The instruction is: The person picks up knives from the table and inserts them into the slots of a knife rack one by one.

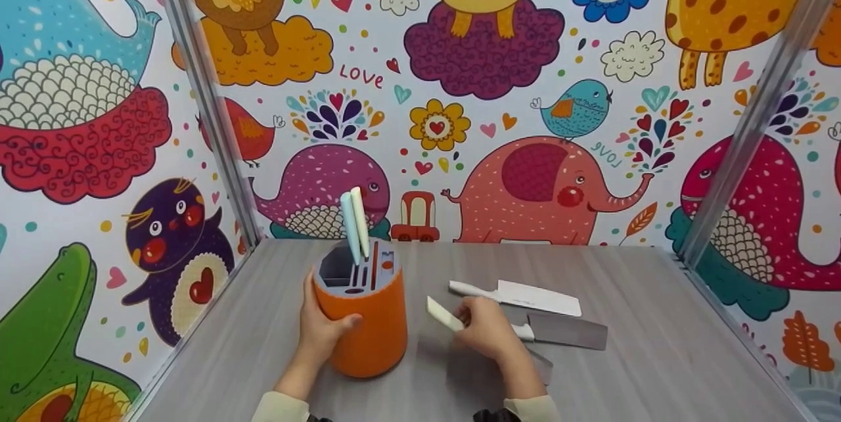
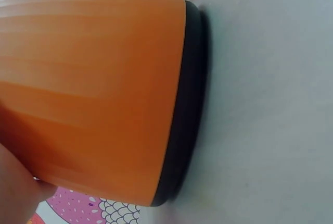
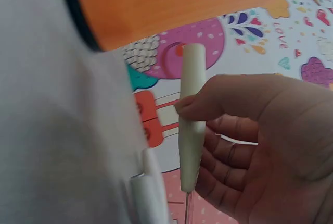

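Observation:
An orange knife block (image 1: 368, 336) with a grey slotted top stands upright on the table. Two slim handles, one light blue (image 1: 350, 228) and one cream (image 1: 359, 221), stick up from its slots. My left hand (image 1: 322, 327) grips the block's left side, thumb across the front; its far fingers are hidden. To the right of the block, my right hand (image 1: 485, 330) holds a knife by its cream handle (image 3: 192, 130), thumb against fingers. Its thin blade (image 3: 189, 206) runs down from the handle in the right wrist view. A grey blade (image 1: 543, 367) shows beside my right forearm.
Behind my right hand, a cleaver with a white blade (image 1: 539, 297) lies on the grey table (image 1: 657, 382). A second cleaver with a grey blade (image 1: 568, 331) lies nearer, its white handle partly hidden. Printed cartoon panels (image 1: 407, 165) wall the table's back and sides.

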Motion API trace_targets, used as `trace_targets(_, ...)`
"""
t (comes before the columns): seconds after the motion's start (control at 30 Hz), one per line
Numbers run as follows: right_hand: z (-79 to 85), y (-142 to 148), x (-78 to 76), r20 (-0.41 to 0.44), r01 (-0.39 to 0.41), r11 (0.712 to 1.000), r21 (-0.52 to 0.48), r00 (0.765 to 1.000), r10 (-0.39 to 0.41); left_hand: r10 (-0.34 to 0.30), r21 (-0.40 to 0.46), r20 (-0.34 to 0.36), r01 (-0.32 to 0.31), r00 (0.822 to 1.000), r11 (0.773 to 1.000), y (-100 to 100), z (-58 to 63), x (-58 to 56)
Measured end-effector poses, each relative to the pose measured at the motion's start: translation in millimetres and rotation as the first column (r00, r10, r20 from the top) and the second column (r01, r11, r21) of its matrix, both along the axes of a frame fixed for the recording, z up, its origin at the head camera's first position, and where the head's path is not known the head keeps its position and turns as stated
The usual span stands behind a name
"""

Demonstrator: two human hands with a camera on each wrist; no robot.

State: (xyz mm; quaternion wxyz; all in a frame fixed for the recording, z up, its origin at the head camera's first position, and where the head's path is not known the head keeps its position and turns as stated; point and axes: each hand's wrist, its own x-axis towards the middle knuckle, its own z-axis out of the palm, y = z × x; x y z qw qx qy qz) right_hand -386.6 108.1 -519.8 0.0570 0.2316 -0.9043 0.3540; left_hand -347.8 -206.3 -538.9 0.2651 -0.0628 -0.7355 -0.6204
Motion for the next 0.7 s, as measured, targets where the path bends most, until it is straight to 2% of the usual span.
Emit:
trace_targets(0.17,17.6,3,3.7,0.017,-0.022,0.991,-0.133,1.0,0.025,0.005,-0.002,-0.022,-0.005,1.0,1.0,-1,-0.1,-1.8)
trace_targets(0.37,31.7,8,10.2,0.118,0.034,0.942,-0.333,0.993,0.006,-0.019,0.009,-0.055,0.019,0.998,1.0,-2,-1.5,-4.8)
trace_targets(0.5,37.9,10,12.9,0.135,0.077,0.918,-0.389,0.99,-0.026,-0.014,0.002,-0.064,0.014,0.998,1.0,-2,-3.3,-4.3)
trace_targets(0.7,48.5,11,19.2,0.123,0.067,0.874,-0.482,0.992,-0.008,-0.028,0.007,-0.053,0.028,0.998,1.0,-3,-2.0,-4.1)
